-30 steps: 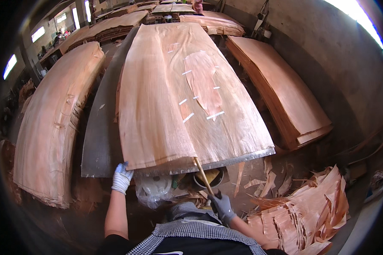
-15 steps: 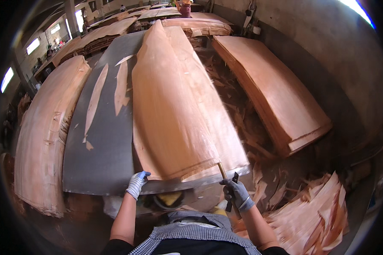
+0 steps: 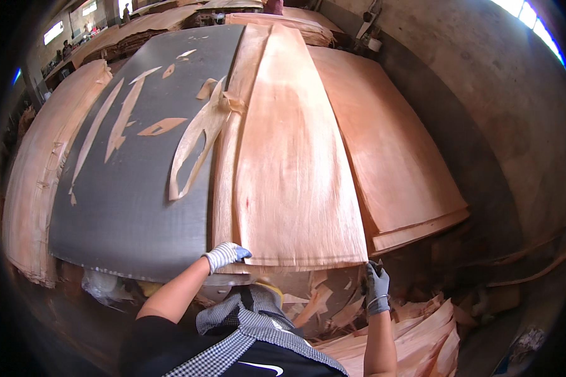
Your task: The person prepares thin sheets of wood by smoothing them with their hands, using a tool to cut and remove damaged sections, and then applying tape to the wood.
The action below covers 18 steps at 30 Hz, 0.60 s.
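A large thin wood veneer sheet [image 3: 289, 169] lies over the right part of a grey work table [image 3: 138, 188] and reaches to its near edge. My left hand [image 3: 225, 254], in a white knit glove, grips the sheet's near left corner. In a dark glove, my right hand [image 3: 376, 286] holds the near right corner just below the sheet's edge. The sheet hangs partly off the table's right side, toward a veneer stack [image 3: 390, 157].
Loose veneer strips [image 3: 188, 138] lie scattered on the grey table. Tall veneer stacks stand at the left [image 3: 38, 169] and far back [image 3: 283, 19]. Scrap pieces [image 3: 409, 339] pile on the floor at my lower right. A concrete wall [image 3: 497, 94] runs along the right.
The veneer sheet has slid to the right across the table, baring most of the grey surface and its scrap strips. Both hands moved right with the sheet's near edge.
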Motion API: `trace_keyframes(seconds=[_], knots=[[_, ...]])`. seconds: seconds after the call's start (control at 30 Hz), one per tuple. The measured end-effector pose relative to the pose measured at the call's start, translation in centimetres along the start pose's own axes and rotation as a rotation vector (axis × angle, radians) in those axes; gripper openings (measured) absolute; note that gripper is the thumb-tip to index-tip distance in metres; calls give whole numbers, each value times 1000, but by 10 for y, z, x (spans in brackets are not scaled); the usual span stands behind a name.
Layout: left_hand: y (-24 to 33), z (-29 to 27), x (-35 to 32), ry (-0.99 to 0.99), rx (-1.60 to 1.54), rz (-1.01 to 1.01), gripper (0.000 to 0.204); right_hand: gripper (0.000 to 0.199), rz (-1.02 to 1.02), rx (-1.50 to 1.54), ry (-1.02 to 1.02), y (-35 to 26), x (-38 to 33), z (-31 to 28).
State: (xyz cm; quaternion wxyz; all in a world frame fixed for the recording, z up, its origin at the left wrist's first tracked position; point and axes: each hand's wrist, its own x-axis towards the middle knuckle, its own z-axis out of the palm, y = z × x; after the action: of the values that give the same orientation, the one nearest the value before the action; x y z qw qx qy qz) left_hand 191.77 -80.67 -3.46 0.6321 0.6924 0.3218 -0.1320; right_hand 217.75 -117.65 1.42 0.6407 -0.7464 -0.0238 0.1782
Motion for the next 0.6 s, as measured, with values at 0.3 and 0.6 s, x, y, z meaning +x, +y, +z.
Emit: trace_keyframes(seconds=[0.3,0.6], knots=[[104,175,203,-314,358,322,29,16,-4,-144,123,-66,157,-167],[216,312,346,-256,444,352,36,13,72,-14,166,-111,291,-280]])
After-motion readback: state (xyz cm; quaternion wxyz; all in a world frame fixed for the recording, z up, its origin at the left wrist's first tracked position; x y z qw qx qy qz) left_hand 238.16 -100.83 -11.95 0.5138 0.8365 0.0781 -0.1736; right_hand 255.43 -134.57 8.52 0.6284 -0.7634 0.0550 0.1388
